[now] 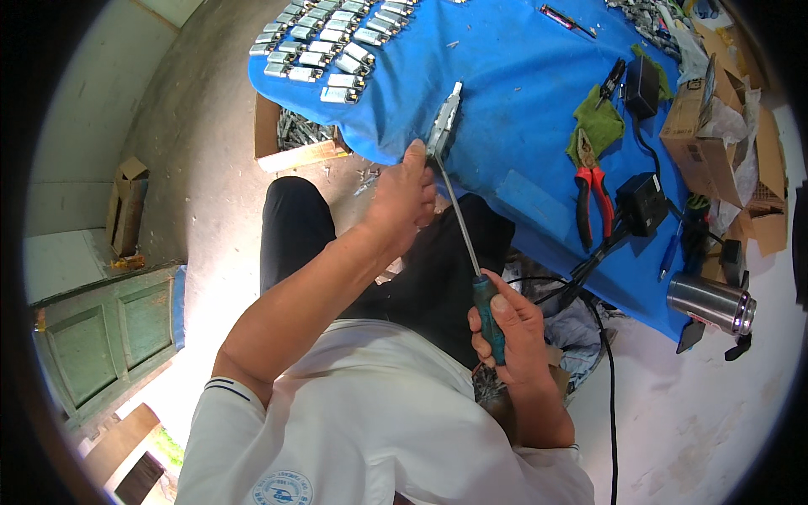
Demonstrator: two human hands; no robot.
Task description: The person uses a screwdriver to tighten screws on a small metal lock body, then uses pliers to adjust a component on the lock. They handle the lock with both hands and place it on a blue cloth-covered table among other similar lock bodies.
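"Blue cloth covers the work table (497, 59). Its rounded near edge passes above the person's dark-trousered knees (296, 210). Bare cloth extends beyond the work and to its right."

"What bounds that room?"

"Left: rows of small metal units (316, 42), well apart from the hands. Far right: an open carton (703, 126). Below the left edge: a cardboard box (313, 157) of metal pieces."

"Tools?"

"One screwdriver (488, 309), held in front of the body, clear of the cloth at its handle. Its shaft runs away from the person and slightly left, to the near end of a slim metal part (443, 122). Contact at the tip cannot be confirmed. Red-and-black pliers (594, 192) lie on the cloth at right, near a green rag (596, 118)."

"Grips?"

"Right hand (519, 328): wrapped round the teal handle, fingers curled. Left hand (400, 198): thumb and fingers closed at the part's near end; some fingers hidden."

"Position of the part?"

"Over the near edge of the cloth; whether it rests there cannot be told. Long axis runs away from the person, leaning slightly right; the narrow pale tip points to the far side."
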